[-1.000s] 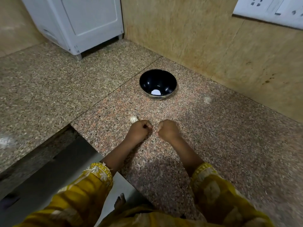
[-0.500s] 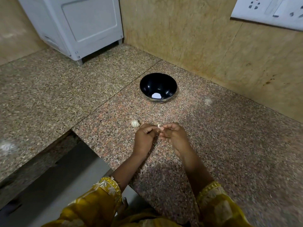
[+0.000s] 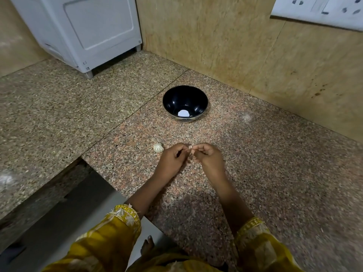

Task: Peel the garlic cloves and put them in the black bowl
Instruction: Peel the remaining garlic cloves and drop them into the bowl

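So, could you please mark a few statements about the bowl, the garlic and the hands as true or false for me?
1. The black bowl stands upright on the granite counter. True.
2. The left hand and right hand both pinch a small clove. True.
3. The garlic bulb lies inside the bowl. False: it lies on the counter, beside the left hand.
4. The right hand rests flat on the counter. False: its fingers curl at the clove.
5. The white appliance stands at the back right. False: it stands at the back left.
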